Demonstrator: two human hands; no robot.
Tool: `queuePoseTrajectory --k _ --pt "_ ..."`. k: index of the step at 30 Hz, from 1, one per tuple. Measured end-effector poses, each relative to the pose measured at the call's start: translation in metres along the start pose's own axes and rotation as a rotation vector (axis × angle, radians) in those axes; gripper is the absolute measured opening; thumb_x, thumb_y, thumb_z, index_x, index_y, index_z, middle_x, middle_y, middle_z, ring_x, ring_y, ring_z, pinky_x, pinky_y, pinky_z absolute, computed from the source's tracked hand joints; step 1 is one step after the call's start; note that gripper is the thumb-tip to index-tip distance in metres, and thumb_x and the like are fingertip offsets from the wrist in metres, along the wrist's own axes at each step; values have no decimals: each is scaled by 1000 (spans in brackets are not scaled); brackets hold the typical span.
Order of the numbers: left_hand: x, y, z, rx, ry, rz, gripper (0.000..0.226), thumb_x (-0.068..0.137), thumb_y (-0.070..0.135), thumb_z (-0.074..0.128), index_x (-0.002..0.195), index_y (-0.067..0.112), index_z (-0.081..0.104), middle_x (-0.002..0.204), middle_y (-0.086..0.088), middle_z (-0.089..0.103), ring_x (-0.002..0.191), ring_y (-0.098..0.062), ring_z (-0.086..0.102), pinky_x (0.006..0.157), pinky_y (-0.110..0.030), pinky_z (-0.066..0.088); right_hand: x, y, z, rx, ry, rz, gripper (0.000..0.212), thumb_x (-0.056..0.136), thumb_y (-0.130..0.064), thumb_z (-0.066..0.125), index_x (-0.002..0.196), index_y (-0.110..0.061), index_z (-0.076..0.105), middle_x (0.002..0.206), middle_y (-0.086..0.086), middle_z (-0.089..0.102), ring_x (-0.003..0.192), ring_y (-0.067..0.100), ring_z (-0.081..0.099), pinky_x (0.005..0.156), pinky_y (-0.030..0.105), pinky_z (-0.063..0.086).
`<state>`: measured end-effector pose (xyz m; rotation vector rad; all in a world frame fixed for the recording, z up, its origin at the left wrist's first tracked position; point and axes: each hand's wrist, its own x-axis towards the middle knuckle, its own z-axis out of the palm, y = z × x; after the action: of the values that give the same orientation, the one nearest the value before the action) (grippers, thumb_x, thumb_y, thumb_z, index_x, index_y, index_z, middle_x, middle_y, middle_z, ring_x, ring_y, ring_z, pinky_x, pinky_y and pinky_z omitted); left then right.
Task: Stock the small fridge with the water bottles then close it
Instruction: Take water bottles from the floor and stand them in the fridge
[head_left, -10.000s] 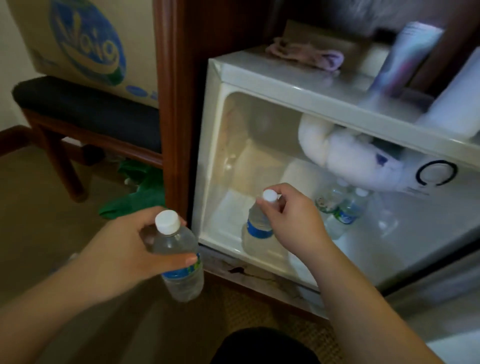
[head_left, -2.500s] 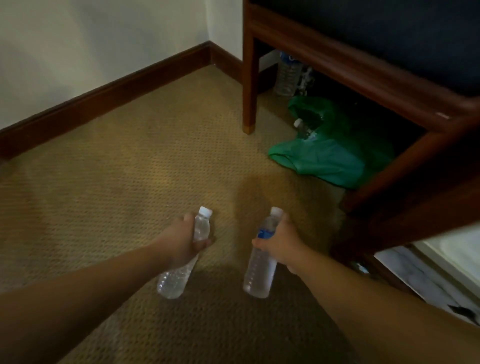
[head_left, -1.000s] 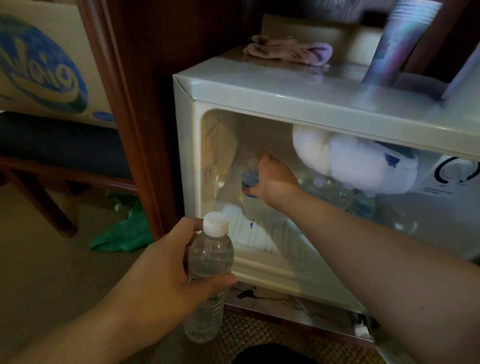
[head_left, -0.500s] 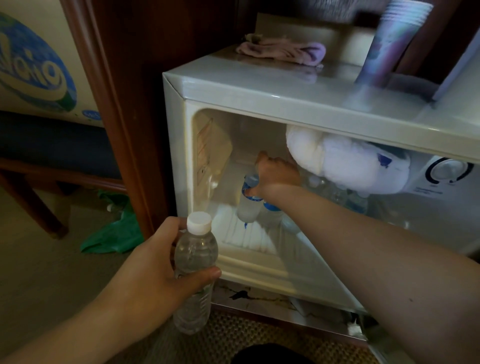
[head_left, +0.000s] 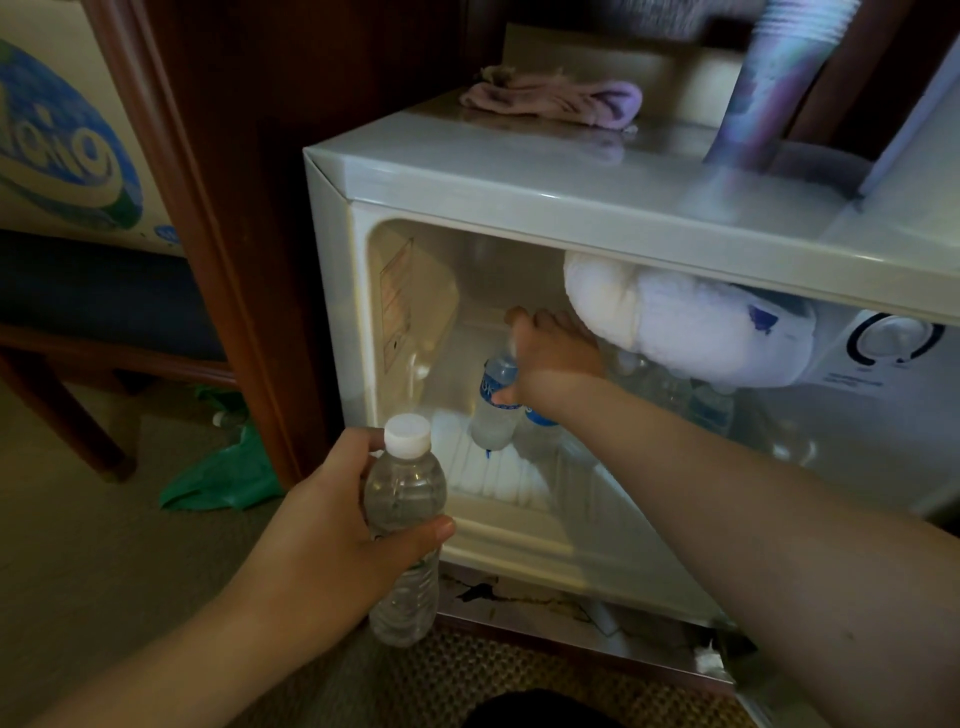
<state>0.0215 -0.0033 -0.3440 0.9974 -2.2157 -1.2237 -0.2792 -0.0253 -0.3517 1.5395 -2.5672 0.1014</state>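
The small white fridge stands open inside a wooden cabinet. My right hand reaches deep inside and grips a blue-labelled water bottle by its top, the bottle tilted just above the wire shelf. Another bottle stands right beside it, and several more bottles sit further right under the frosted freezer box. In front of the fridge my left hand holds a clear white-capped bottle upright.
The dark wooden cabinet post borders the fridge on the left. A pink cloth and a stack of cups rest on top. A green plastic bag lies on the carpet beside a bench leg.
My right hand has lowered its bottle a little toward the shelf at the back of the fridge. My left hand keeps its bottle in front, about where it was.
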Motion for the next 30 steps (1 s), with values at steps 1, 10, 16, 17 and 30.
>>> queuePoseTrajectory --k 1,10,16,17,30 --pt "2 -1 2 0 8 -4 58 72 42 89 115 47 51 109 33 68 97 10 69 72 -21 59 -3 2 3 -8 28 -10 95 63 -56 87 138 -26 38 121 3 50 112 25 51 90 42 49" --pt "26 4 29 -6 159 -14 62 79 37 87 123 40 44 102 22 66 88 12 63 63 -9 48 -49 9 16 141 460 -134 82 68 -47 81 140 -18 53 142 9 51 130 31 48 107 44 41" --pt "47 8 51 -25 214 -10 62 80 42 86 125 40 43 100 19 67 86 8 67 67 -14 54 -112 3 47 262 610 -181 36 84 -38 72 113 -17 71 117 5 62 107 26 55 87 42 44" --pt "50 9 55 -18 215 -6 61 80 41 87 124 40 44 102 20 66 88 5 67 71 -17 55 -121 6 55 271 534 -188 33 86 -40 70 112 -19 70 115 2 61 106 24 55 86 42 44" --pt "106 21 83 -1 314 -87 60 86 33 82 132 26 45 99 13 60 90 -14 61 78 -30 51 -175 51 150 117 -338 -35 72 99 -71 12 162 -37 0 171 1 -10 157 26 -11 123 57 -4"
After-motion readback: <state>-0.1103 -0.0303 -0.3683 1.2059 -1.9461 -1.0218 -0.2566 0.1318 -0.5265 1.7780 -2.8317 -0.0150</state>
